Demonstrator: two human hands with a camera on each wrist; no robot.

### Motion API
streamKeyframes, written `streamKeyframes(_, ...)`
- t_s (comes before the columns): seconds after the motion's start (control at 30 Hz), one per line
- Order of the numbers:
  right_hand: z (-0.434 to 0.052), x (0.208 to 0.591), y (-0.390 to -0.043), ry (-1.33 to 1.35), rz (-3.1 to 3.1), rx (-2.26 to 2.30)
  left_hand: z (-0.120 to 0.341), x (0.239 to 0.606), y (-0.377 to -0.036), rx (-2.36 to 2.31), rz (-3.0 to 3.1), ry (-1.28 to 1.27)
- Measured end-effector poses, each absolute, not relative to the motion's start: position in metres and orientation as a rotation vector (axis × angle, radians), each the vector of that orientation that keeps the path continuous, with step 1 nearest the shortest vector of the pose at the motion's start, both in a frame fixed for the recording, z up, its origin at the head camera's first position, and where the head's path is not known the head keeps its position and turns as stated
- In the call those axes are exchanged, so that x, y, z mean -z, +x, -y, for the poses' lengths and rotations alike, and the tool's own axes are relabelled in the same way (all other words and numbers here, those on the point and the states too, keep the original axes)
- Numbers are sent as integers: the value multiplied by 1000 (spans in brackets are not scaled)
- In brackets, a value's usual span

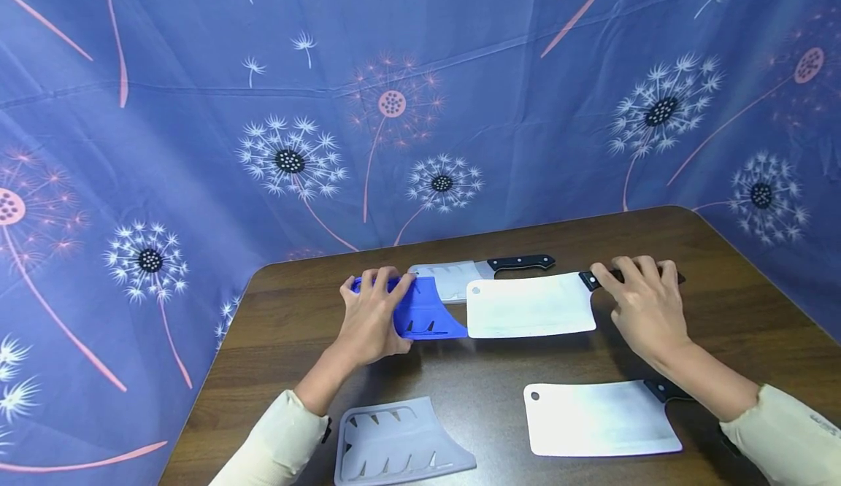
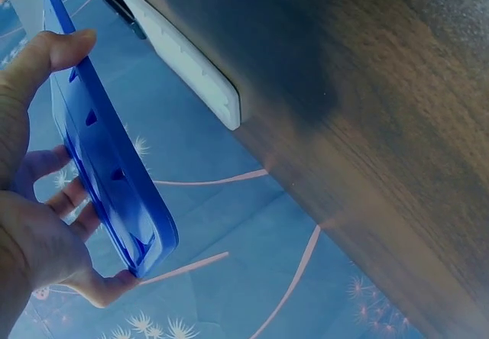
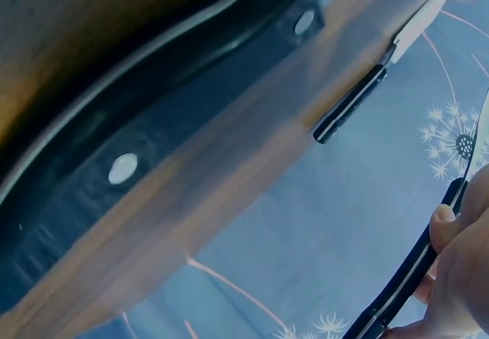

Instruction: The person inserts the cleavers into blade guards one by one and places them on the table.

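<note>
My left hand [image 1: 374, 311] grips a blue plastic blade sheath [image 1: 427, 312] on the brown table [image 1: 499, 358]; in the left wrist view the thumb and fingers clasp the blue sheath [image 2: 107, 156] by its edges. My right hand [image 1: 647, 300] holds the black handle [image 1: 599, 277] of a cleaver whose wide steel blade [image 1: 531, 306] points left, its tip at the sheath's open end. In the right wrist view the fingers [image 3: 447, 224] curl on that black handle [image 3: 405, 293].
A second cleaver [image 1: 601, 417] lies at the near right, its handle under my right forearm. A grey sheath [image 1: 397, 451] lies at the near middle. A third knife in a pale sheath [image 1: 482, 271] lies behind. A dandelion-print blue cloth [image 1: 420, 106] surrounds the table.
</note>
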State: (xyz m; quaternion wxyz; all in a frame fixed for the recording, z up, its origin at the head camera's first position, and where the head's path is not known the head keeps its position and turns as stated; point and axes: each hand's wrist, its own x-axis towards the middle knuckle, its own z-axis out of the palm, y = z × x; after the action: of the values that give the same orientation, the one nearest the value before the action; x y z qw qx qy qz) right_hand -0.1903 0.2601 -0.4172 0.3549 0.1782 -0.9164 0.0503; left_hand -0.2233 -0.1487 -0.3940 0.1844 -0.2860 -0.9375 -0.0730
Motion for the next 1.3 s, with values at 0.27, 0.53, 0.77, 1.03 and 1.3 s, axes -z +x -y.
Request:
streamKeyframes(0.27, -259, 414, -190, 485, 2362, -107, 147, 395, -223, 182, 2643, -881)
streamKeyframes(0.53, -259, 416, -190, 520, 2331, -127, 143, 397, -222, 142, 2613, -924)
streamKeyframes(0.77, -248, 406, -196, 553, 2230, -160, 125, 393, -212, 260, 2626, -1018)
streamKeyframes(1.03, -255, 404, -193, 502, 2273, -191, 133, 392, -214, 284, 2672, -868)
streamKeyframes(1.3, -258, 408, -190, 484, 2303, -170, 133, 390, -217, 313, 2663, -827)
